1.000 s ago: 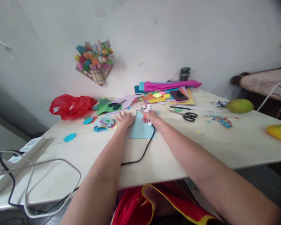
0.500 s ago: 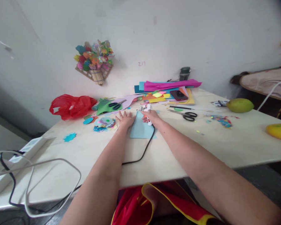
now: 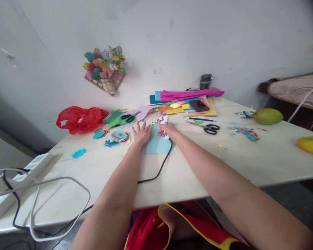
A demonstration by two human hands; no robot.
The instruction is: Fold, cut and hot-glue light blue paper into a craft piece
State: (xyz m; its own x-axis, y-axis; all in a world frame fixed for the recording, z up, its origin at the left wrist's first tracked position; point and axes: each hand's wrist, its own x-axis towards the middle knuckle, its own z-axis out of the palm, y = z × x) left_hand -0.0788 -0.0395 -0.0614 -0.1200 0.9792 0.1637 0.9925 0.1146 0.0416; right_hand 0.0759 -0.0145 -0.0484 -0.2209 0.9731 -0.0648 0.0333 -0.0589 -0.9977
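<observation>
Turned left hand, spread and empty, by blue paper, seemingly steadying it, with right hand wrapped round white tool, next needing stillness

The blue sheet looks matt (the tool, plastic).

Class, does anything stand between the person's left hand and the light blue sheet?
Nothing visible does: the left hand is at the left edge of the light blue sheet. The white corded tool in the right hand is over the sheet's right side, where its black cord also passes.
</observation>
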